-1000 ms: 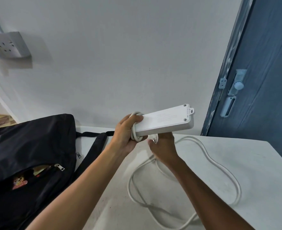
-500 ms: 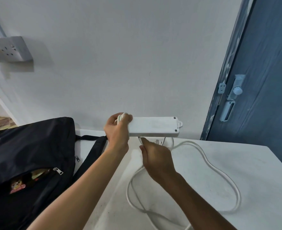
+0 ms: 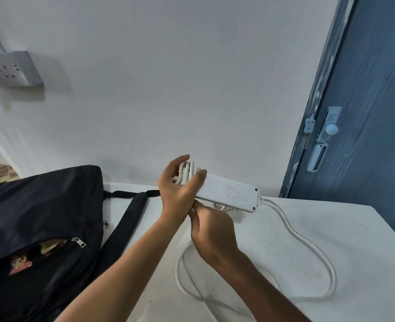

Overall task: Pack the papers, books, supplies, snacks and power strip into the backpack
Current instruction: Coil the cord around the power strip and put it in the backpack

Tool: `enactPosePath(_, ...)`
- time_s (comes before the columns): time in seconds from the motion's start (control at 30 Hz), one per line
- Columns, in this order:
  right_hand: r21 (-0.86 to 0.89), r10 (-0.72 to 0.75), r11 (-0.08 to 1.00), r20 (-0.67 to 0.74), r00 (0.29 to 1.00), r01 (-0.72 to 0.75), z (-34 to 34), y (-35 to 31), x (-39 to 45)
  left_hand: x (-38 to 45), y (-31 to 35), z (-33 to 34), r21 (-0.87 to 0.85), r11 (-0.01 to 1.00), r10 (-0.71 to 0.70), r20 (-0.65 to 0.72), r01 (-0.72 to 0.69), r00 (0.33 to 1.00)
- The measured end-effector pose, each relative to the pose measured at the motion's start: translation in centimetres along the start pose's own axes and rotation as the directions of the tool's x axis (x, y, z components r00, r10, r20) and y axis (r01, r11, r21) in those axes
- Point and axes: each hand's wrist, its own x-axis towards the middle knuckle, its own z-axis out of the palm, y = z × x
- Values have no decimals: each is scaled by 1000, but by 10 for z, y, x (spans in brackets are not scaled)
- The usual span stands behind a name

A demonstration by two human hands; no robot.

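My left hand (image 3: 180, 187) grips the left end of the white power strip (image 3: 231, 192), which hangs just above the white table (image 3: 331, 240) with its back side up. A few turns of its white cable (image 3: 308, 247) are wound round that end under my fingers. Just below the strip my right hand (image 3: 212, 231) holds the cable. The remaining cable lies in a wide loop on the table. The black backpack (image 3: 33, 217) lies at the left with a zip pocket open, and a colourful snack packet (image 3: 21, 263) shows inside.
A white wall runs right behind the table, with a wall socket (image 3: 10, 68) high at the left. A blue door (image 3: 366, 112) with a latch stands at the right. The backpack's black strap (image 3: 131, 212) lies across the table's left side.
My left hand has turned the power strip over and lowered it, and more cable turns are wound round its left end. My right hand has stayed under the strip with the cable.
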Motion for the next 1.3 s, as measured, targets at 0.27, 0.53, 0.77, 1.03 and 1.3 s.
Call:
enactPosePath(0.27, 663, 392, 603, 239, 888, -444, -9, -10, 2, -4, -1, 1, -187, 977, -113, -52, 101, 992)
enactPosePath(0.53, 852, 430, 180, 382, 818, -492, -23, -12, 2, -1, -1, -5, -303, 932, -202, 18, 198, 979)
enactPosePath(0.77, 864, 497, 280, 242, 833, -418, -30, -11, 4, -3, 2, -23, -162, 947, -244, 202, 278, 949)
enactPosePath(1.03, 905, 428, 287, 172, 887, -314, -31, -13, 8, 11, 23, -33, -224, 882, -298, 414, 414, 860)
enactPosePath(1.3, 901, 456, 314, 134, 880, -300, -41, -3, 16, 9, 21, -23, -169, 905, -298, 402, 390, 866)
